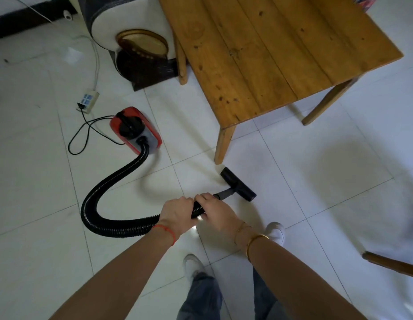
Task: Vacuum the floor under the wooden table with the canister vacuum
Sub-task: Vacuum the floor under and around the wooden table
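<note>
**A:** Where is the vacuum, taking the wooden table (258,49) as the landmark?

**B:** The red and grey canister vacuum (136,130) sits on the white tiled floor (339,181), off the table's near-left corner, towards the viewer and to the left. Its black ribbed hose (101,204) loops from the canister away from the table, then curves back to the hands. The black floor nozzle (238,184) lies flat on the tiles just in front of the table's nearest leg (224,142), not under the tabletop.

**A:** And the hands?

**B:** Both grasp the hose end where it meets the grey tube (221,194). The left hand (176,213) has its fingers wrapped round the hose; the right hand (212,210) is clenched round it just ahead, nearer the nozzle.

**A:** Anything else near the table?

**B:** A white power strip (88,100) lies beyond the canister, further left of the table, with a black cord (85,132) running to the vacuum. A cream upholstered seat (131,24) stands against the table's left side. The person's white shoes (276,232) are on the tiles in front of the table.
</note>
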